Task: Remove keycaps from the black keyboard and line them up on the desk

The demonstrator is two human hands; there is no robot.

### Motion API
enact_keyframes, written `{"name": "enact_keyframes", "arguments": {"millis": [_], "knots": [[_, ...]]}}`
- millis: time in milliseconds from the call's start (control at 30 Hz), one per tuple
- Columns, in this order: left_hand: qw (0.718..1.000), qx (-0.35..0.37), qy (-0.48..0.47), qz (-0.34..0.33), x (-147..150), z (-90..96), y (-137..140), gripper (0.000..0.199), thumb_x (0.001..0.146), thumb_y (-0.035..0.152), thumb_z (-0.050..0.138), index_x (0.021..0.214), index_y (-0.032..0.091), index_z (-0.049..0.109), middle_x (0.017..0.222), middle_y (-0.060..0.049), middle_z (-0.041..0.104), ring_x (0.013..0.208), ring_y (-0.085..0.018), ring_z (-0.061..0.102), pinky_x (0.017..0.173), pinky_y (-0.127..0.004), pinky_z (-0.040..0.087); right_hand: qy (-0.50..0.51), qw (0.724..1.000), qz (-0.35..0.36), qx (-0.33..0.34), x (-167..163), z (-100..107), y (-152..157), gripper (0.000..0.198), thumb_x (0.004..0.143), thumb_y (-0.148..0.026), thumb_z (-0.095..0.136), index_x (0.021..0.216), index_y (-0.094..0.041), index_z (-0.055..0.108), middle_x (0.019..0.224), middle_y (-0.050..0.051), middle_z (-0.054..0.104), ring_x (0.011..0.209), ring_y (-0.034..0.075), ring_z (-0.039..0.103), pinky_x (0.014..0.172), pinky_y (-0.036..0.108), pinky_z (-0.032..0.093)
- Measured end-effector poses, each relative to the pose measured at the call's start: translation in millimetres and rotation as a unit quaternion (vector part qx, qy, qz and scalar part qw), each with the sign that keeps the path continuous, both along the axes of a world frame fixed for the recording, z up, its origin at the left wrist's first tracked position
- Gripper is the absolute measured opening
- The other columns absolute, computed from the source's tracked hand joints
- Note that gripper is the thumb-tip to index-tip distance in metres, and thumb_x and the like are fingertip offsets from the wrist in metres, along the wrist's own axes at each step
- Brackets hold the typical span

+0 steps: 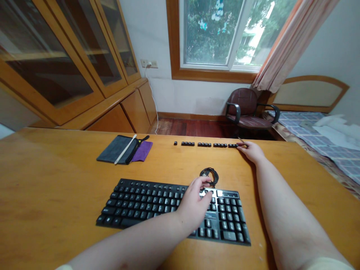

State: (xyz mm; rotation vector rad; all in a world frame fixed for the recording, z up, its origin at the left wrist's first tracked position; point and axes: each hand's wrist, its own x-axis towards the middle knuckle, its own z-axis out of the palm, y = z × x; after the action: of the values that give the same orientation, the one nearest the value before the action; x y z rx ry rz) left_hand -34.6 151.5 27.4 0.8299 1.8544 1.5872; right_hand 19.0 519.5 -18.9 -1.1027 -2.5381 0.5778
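A black keyboard (pixel 146 202) lies on the wooden desk, several keycaps absent along its top row. Over its upper right part rests my left hand (pixel 197 200), thumb and fingers apart, with nothing visible between them. At the desk's far edge, my right hand (pixel 251 151) pinches a thin, pointed stick-like tool (pixel 242 141); its exact kind is too small to tell. The fingertips reach the right end of a row of loose black keycaps (pixel 220 145), set out in small groups. A single keycap (pixel 175 143) sits at the row's left end.
A coiled black cable (pixel 209 174) lies behind the keyboard. At the back left are a grey pouch (pixel 114 150), a white stick (pixel 125 149) and a purple cloth (pixel 143 151). Beyond the desk (pixel 56 195) stand a cabinet (pixel 112 93) and an armchair (pixel 244 107).
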Motion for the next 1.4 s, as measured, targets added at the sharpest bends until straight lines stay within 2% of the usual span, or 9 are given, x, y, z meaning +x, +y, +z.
{"name": "enact_keyframes", "arguments": {"millis": [267,433,533,633,733,800,967,1133,1400], "knots": [[1.000,0.008,0.015,-0.003,0,-5.8,-1,0.035,0.076,0.011,0.052,0.108,0.022,0.057,0.109,-0.005,0.060,0.102,-0.019,0.055,0.095,-0.036,0.040,0.031,0.999,0.007,-0.002,-1,-1,1,0.046,0.071,-0.043,0.062,0.112,-0.021,0.063,0.092,0.005,0.068,0.079,0.020,0.061,0.070,0.030,0.043],[0.995,0.016,0.084,-0.047,2,-3.9,-3,0.036,0.076,0.010,0.052,0.109,0.022,0.057,0.111,-0.005,0.058,0.105,-0.019,0.053,0.097,-0.035,0.039,0.126,0.987,-0.080,0.060,6,3,-6,0.043,0.078,-0.042,0.052,0.110,-0.016,0.063,0.091,0.009,0.068,0.076,0.021,0.061,0.068,0.030,0.044],[0.987,0.015,0.130,-0.098,3,-0.1,-5,0.031,0.077,0.012,0.050,0.106,0.022,0.059,0.109,-0.005,0.060,0.105,-0.019,0.053,0.096,-0.035,0.039,0.180,0.972,-0.094,0.118,11,14,-26,0.036,0.081,-0.039,0.047,0.099,-0.014,0.067,0.094,0.011,0.068,0.084,0.023,0.060,0.075,0.032,0.045],[0.971,0.006,0.194,-0.139,4,5.2,-8,0.028,0.079,0.015,0.047,0.104,0.022,0.060,0.106,-0.006,0.062,0.103,-0.021,0.053,0.093,-0.037,0.040,0.224,0.970,-0.066,0.072,10,30,-64,0.038,0.081,-0.043,0.048,0.092,-0.013,0.068,0.089,0.011,0.068,0.084,0.024,0.061,0.076,0.031,0.046],[0.923,0.000,0.325,-0.206,8,10.2,-13,0.028,0.081,0.016,0.045,0.104,0.021,0.060,0.102,-0.008,0.064,0.101,-0.023,0.054,0.092,-0.040,0.037,0.229,0.973,-0.001,-0.032,14,46,-119,0.038,0.079,-0.047,0.052,0.091,-0.015,0.068,0.088,0.008,0.070,0.084,0.024,0.062,0.075,0.031,0.047],[0.859,0.020,0.430,-0.278,14,10.4,-16,0.025,0.081,0.018,0.045,0.100,0.021,0.061,0.095,-0.008,0.066,0.093,-0.023,0.055,0.089,-0.039,0.037,0.163,0.980,0.087,-0.076,24,54,-156,0.036,0.080,-0.047,0.051,0.087,-0.016,0.069,0.088,0.007,0.070,0.083,0.023,0.063,0.074,0.030,0.048],[0.693,0.143,0.567,-0.421,31,-1.8,-19,0.018,0.081,0.018,0.046,0.067,0.023,0.056,0.066,-0.001,0.063,0.062,-0.015,0.052,0.062,-0.031,0.036,-0.063,0.972,0.228,-0.013,54,60,-218,0.026,0.083,-0.042,0.050,0.089,-0.026,0.068,0.087,0.003,0.069,0.078,0.019,0.063,0.070,0.029,0.046],[0.690,0.206,0.568,-0.398,34,-6.0,-20,0.019,0.079,0.016,0.048,0.061,0.023,0.050,0.061,0.001,0.059,0.056,-0.014,0.048,0.059,-0.030,0.034,-0.148,0.965,0.210,0.046,50,58,-232,0.024,0.084,-0.041,0.046,0.086,-0.026,0.066,0.083,0.004,0.069,0.075,0.020,0.063,0.062,0.028,0.042],[0.680,0.209,0.586,-0.389,33,-1.2,-23,0.018,0.082,0.020,0.045,0.069,0.024,0.057,0.061,0.002,0.060,0.058,-0.013,0.050,0.067,-0.029,0.042,-0.193,0.974,0.116,0.002,47,59,-221,0.021,0.078,-0.045,0.053,0.081,-0.026,0.062,0.076,0.004,0.069,0.069,0.022,0.064,0.052,0.025,0.035]]}}
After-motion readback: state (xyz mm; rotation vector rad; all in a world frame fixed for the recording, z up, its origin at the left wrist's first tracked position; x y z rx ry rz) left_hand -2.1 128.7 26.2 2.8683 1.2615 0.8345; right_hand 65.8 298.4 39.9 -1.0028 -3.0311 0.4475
